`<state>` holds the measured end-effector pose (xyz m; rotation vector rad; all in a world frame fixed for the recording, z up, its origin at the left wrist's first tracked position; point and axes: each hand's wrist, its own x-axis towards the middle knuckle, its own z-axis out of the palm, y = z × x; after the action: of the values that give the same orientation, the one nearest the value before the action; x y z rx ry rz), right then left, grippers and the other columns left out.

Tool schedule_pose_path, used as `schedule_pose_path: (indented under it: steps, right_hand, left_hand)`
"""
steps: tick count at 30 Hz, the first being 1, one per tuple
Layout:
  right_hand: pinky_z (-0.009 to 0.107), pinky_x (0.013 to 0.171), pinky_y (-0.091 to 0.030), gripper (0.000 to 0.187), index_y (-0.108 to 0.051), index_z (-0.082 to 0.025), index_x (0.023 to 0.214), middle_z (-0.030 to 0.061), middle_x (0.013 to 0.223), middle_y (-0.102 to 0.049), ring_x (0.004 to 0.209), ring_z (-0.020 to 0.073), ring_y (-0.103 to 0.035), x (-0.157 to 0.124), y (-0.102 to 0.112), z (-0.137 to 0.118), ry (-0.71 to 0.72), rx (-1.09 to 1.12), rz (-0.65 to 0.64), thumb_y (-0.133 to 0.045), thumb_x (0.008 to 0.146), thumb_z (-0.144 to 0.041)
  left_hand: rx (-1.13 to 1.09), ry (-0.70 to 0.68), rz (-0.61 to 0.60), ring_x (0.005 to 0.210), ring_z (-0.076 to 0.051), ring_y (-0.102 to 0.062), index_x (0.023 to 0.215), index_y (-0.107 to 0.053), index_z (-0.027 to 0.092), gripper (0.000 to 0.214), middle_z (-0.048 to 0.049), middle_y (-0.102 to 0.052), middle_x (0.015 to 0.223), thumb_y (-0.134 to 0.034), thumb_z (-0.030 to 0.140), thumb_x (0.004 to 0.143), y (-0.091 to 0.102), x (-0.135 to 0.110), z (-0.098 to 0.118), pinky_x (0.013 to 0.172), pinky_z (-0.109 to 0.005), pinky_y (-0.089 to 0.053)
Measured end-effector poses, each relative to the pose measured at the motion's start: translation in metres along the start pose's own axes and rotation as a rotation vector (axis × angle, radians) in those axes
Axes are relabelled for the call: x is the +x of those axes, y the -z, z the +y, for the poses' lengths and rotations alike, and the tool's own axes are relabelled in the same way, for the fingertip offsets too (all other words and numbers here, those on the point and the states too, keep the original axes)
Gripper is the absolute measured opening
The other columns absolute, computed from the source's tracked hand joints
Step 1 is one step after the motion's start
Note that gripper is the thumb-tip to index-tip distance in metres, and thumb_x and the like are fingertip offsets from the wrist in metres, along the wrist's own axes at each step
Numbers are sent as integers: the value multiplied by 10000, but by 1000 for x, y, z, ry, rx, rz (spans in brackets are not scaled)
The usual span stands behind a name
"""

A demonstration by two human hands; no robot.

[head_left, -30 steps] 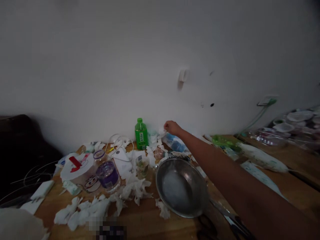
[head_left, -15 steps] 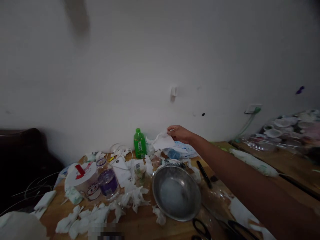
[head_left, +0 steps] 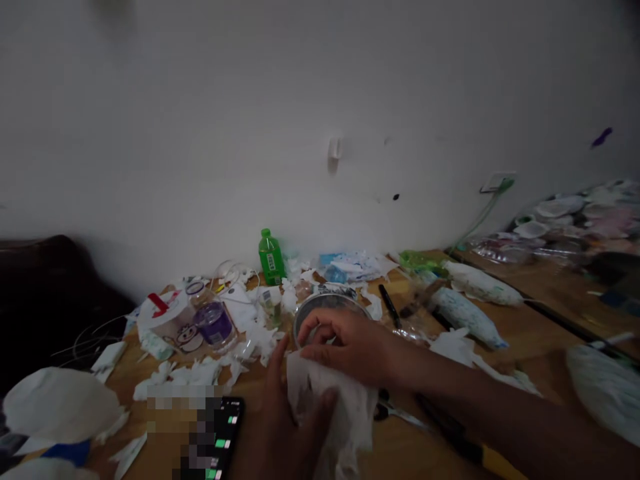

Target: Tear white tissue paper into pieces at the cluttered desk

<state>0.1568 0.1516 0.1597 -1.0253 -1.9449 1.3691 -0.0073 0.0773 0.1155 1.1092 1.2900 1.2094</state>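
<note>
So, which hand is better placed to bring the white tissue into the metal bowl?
Probably the right hand: it lies on top of the tissue, close to the bowl rim. The left hand grips the tissue lower, farther from the bowl.

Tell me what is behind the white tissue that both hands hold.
Directly behind the white tissue, held by the left hand and right hand, stands a metal bowl. Only its far rim shows; the right hand covers the rest, so its inside cannot be seen.
</note>
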Motion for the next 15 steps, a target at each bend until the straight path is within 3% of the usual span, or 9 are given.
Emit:
schedule_pose_path:
  steps: [2, 5, 8, 11, 15]
  right_hand:
    - [198, 524, -361, 249, -640, -213, 1046, -15, 826, -648, 620, 93, -509, -9, -3, 9, -33, 58, 47, -629, 959, -447]
    - [223, 602, -424, 481, -635, -216, 1068, 34, 946, -649, 727, 125, -549, -29, -11, 26, -52, 140, 222, -454, 1004, -657]
    - [265, 698, -490, 511, -642, -256, 1134, 48, 993, -673, 835, 179, -618, -52, -29, 45, -119, 348, 365, -544, 937, -717]
    - [313, 804, -534, 458, -672, -276, 1096, 49, 1011, -698, 948, 235, -665, -70, -49, 59, -192, 567, 345, -763, 809, -621]
    - [352, 762, -550, 492, -716, -294, 989, 59, 925, -707, 886, 270, -675, -98, -69, 69, -388, 489, 321, -720, 734, -715]
  left_hand:
    - [-34, 65, 8, 1135, -313, -706, 1495, -408, 177, 859, -184, -693, 1321, -740, 553, 798, -6, -2, -6, 860, -380, -604]
    - [-106, 132, 40, 1000, -290, -744, 1404, -535, 167, 765, -145, -771, 1158, -747, 565, 786, -7, -9, -15, 829, -374, -598]
    - [-124, 182, 32, 985, -290, -740, 1248, -652, 140, 667, -147, -785, 1105, -772, 578, 760, -1, -13, -23, 811, -355, -582]
    - [-115, 258, -21, 904, -286, -744, 1148, -698, 127, 608, -138, -799, 1010, -770, 592, 763, 7, -17, -30, 763, -358, -574]
    - [-16, 346, -67, 962, -292, -738, 1054, -740, 174, 532, -105, -800, 1009, -759, 615, 757, 21, -42, -43, 849, -393, -580]
